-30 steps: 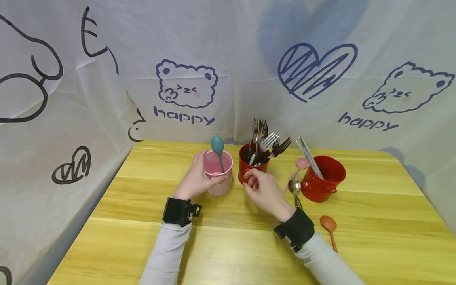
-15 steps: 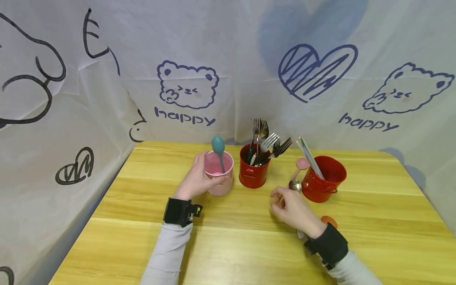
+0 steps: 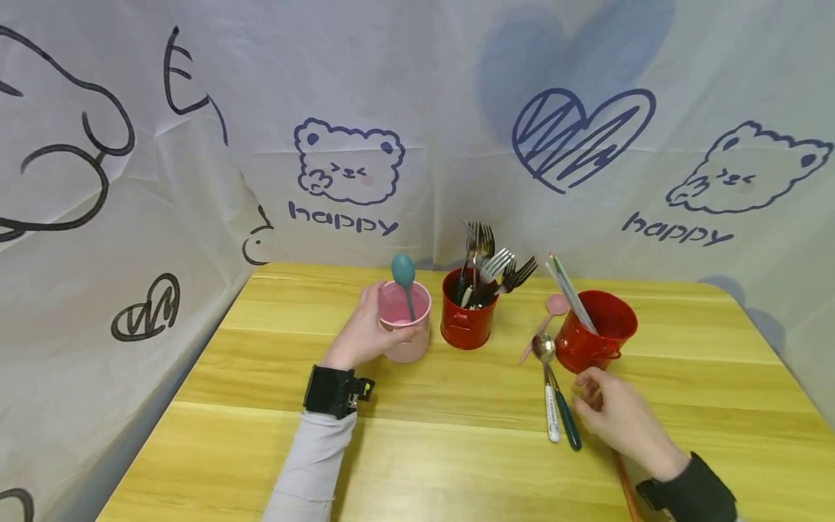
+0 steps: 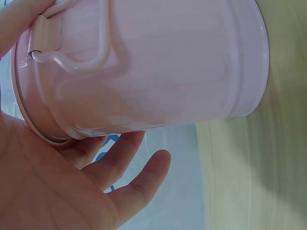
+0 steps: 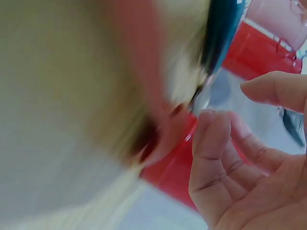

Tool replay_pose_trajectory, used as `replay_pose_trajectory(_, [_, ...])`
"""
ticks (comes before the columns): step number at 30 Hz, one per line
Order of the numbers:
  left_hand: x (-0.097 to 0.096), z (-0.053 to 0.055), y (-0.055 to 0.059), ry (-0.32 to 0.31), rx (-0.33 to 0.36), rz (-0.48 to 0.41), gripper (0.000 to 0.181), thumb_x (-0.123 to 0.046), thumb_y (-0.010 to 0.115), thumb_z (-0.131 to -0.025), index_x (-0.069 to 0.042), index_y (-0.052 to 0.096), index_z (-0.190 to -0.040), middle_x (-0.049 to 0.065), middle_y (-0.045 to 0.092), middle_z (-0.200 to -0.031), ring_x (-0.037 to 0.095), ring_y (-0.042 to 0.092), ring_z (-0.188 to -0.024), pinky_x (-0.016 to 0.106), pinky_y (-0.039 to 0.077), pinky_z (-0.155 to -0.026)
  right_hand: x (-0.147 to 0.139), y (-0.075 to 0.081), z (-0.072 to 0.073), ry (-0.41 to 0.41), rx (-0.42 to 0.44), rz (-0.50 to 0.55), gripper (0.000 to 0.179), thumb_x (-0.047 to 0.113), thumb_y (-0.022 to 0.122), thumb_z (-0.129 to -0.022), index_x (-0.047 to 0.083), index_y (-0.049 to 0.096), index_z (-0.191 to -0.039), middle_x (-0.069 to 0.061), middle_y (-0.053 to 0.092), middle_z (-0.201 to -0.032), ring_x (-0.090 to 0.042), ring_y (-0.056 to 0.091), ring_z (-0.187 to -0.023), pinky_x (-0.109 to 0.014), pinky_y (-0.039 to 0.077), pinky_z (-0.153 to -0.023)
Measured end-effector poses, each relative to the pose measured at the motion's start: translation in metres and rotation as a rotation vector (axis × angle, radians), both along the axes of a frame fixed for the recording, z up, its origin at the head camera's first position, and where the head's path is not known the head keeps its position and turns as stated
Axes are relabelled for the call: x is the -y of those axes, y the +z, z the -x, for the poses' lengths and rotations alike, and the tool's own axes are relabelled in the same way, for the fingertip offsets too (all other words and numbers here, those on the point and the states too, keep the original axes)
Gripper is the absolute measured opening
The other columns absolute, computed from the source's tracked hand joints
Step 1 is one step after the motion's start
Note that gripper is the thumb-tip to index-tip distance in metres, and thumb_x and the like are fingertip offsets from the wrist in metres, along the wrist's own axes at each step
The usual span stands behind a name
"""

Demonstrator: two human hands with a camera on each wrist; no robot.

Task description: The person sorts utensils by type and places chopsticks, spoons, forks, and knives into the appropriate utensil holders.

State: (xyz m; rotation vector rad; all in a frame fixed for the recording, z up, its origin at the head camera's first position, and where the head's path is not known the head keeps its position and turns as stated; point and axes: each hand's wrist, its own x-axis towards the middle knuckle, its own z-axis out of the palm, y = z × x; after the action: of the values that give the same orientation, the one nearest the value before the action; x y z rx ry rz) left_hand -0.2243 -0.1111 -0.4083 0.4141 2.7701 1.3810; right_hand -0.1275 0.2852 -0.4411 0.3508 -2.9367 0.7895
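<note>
My left hand [image 3: 367, 333] grips the pink bucket [image 3: 409, 349], its thumb lying along the front near the rim. A teal spoon [image 3: 404, 271] leans inside that bucket, bowl up. Over the table on the right hovers my right hand [image 3: 620, 420], fingers loosely bent and holding nothing. Beneath it lies an orange spoon [image 3: 625, 482], its bowl hidden by the hand in the head view; in the right wrist view the same orange spoon [image 5: 170, 132] looks blurred. Just left of this hand, two metal spoons lie together, one with a white handle [image 3: 551, 417], one with a dark green handle [image 3: 567, 420].
A red bucket [image 3: 466, 332] full of several forks [image 3: 496, 264] stands in the middle. Another red bucket [image 3: 583, 348], slightly tilted-looking, holds thin pale sticks [image 3: 572, 293] at the right. A pink spoon [image 3: 556, 304] lies between them on the wooden table [image 3: 443, 449].
My right hand has moved from the fork bucket rightward and toward me, past the metal spoons to the orange spoon. The left hand keeps its hold on the pink bucket.
</note>
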Motion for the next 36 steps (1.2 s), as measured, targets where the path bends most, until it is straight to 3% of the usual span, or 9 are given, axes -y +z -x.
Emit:
replay_pose_trajectory(10, [0.0, 0.0, -0.001, 0.017, 0.024, 0.022, 0.101, -0.036, 0.084, -0.079, -0.006, 0.024, -0.154, 0.017, 0.04, -0.146, 0.037, 0.051, -0.133, 0.055, 0.045, -0.11, -0.037, -0.005, -0.027, -0.113, 0.009, -0.074, 0.025, 0.019, 0.08, -0.083, 0.006, 0.061, -0.091, 0.002, 0.057, -0.071, -0.001, 0.043, -0.061, -0.022, 0.038, -0.055])
replay_pose_trajectory(16, [-0.001, 0.001, -0.001, 0.018, 0.026, 0.035, 0.101, -0.036, 0.084, -0.08, -0.006, 0.023, -0.155, 0.017, 0.04, -0.147, 0.037, 0.051, -0.134, 0.056, 0.045, -0.11, -0.048, -0.003, -0.04, -0.179, 0.154, -0.118, 0.036, 0.03, 0.08, -0.083, 0.005, 0.057, -0.094, 0.0, 0.055, -0.073, -0.009, 0.045, -0.063, -0.023, 0.037, -0.056])
replay_pose_trajectory(21, [-0.001, 0.001, 0.0, 0.018, 0.028, 0.032, 0.1, -0.036, 0.084, -0.08, -0.006, 0.023, -0.155, 0.017, 0.04, -0.147, 0.037, 0.05, -0.134, 0.056, 0.045, -0.111, -0.05, -0.002, -0.045, -0.183, 0.245, -0.144, 0.04, 0.035, 0.08, -0.084, 0.007, 0.053, -0.092, 0.001, 0.052, -0.071, -0.013, 0.047, -0.064, -0.024, 0.035, -0.056])
replay_pose_trajectory(30, [-0.001, 0.0, 0.001, 0.015, 0.031, 0.015, 0.1, -0.034, 0.085, -0.079, -0.006, 0.025, -0.154, 0.017, 0.04, -0.147, 0.039, 0.049, -0.136, 0.055, 0.044, -0.112, -0.035, -0.006, -0.039, -0.086, 0.217, -0.16, 0.035, 0.012, 0.079, -0.073, 0.007, 0.053, -0.096, 0.001, 0.049, -0.074, -0.014, 0.045, -0.066, -0.025, 0.033, -0.058])
replay_pose_trajectory(36, [0.0, 0.0, 0.0, 0.019, 0.032, 0.016, 0.101, -0.035, 0.085, -0.079, -0.006, 0.024, -0.154, 0.017, 0.039, -0.147, 0.038, 0.05, -0.135, 0.055, 0.044, -0.111, -0.024, -0.006, -0.036, -0.067, 0.212, -0.141, 0.04, 0.002, 0.075, -0.07, 0.005, 0.049, -0.101, 0.0, 0.047, -0.072, -0.015, 0.045, -0.064, -0.026, 0.032, -0.056])
